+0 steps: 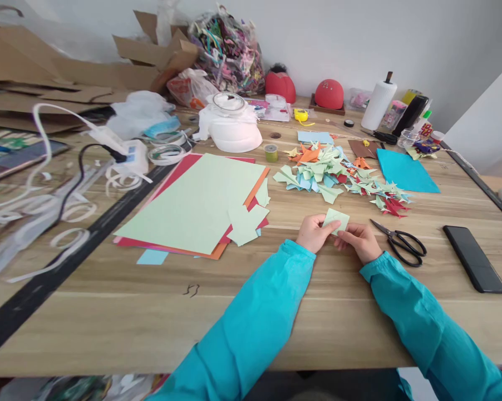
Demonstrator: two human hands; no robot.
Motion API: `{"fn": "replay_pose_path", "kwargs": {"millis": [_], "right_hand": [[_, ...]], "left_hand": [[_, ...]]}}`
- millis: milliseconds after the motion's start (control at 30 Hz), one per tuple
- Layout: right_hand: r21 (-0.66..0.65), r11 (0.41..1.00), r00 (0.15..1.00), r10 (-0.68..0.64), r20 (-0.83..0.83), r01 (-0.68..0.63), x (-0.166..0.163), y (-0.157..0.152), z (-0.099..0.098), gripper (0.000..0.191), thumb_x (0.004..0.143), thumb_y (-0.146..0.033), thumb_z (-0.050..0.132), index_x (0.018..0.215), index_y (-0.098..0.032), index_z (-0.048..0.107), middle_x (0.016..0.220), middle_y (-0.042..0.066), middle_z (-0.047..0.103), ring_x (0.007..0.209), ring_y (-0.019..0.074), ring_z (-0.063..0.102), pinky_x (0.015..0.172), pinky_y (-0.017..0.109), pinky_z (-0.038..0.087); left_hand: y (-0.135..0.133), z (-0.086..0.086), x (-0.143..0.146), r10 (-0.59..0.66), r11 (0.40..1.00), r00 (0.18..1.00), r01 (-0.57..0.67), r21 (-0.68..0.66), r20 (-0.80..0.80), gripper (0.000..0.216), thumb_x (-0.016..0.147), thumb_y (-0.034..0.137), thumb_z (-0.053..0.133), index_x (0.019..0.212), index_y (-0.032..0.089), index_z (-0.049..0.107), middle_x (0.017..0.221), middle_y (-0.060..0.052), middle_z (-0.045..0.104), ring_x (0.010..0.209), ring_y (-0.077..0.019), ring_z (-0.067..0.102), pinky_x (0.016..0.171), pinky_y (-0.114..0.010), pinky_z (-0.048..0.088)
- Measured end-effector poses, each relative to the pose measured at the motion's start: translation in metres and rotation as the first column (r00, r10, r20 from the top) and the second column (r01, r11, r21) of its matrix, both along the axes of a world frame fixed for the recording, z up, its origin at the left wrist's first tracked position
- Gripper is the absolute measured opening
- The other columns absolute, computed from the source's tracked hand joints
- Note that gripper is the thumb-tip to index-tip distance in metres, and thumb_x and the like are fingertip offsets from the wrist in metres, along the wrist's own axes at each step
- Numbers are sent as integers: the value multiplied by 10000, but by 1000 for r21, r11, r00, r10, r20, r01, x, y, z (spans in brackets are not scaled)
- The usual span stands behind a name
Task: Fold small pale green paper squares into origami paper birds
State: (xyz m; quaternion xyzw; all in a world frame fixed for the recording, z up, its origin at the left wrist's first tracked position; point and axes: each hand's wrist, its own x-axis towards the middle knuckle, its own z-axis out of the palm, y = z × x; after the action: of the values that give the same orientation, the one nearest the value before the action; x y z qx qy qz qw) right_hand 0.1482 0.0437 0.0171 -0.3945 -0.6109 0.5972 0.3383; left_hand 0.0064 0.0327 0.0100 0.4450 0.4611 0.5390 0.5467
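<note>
Here's the small green paper (338, 217), up in the fingers just left of the scissors (393, 234), whose blades angle away from the person. The left hand (313, 234) has it pinched, thumb laid across its face; the right hand (362, 242) nips the lower right corner, just beside the scissors' tips. And that's the tight spot: a careless swing of the right hand could catch those points or spin the scissors round. The paper is small and looks thin, so uneven pull between the two grips could skew an edge or crumple that corner. Beyond the scissors sits the heap of folded paper (318, 170), loosely spread; a reach across could scatter it. Left of the scissors, well apart, a pale green sheet (196, 200) tops a stack, loose green pieces (247, 225) overhanging it, easily brushed away. Right of the scissors lies the phone (475, 259), flat on the bench (251, 328), where a sliding right sleeve (426, 317) could nudge it.
</note>
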Motion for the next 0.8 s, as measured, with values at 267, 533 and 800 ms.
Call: {"fn": "replay_pose_path", "kwargs": {"millis": [267,533,800], "right_hand": [[-24,999,999,29,-18,-29,1,0,0,189,667,-311,628,590,-138,636,547,31,643,453,117,565,466,241,444],[-43,997,994,-60,-88,56,4,1,-9,89,668,-212,587,678,-147,647,578,21,661,465,120,579,477,240,439],[14,999,999,-39,17,39,-4,-3,0,250,711,-382,616,679,-135,622,586,33,640,494,111,564,496,237,441]], "left_hand": [[0,2,1,16,998,995,-9,-65,100,293,545,379,710,608,100,648,571,-33,624,523,-127,542,519,-259,450],[6,1,-5,172,978,933,-124,-166,316,292,500,334,743,644,98,650,580,-29,626,519,-139,555,448,-267,460],[6,-4,-2,141,986,961,-115,-121,238,292,519,359,728,641,105,651,573,-17,625,553,-148,569,526,-288,490]]}}
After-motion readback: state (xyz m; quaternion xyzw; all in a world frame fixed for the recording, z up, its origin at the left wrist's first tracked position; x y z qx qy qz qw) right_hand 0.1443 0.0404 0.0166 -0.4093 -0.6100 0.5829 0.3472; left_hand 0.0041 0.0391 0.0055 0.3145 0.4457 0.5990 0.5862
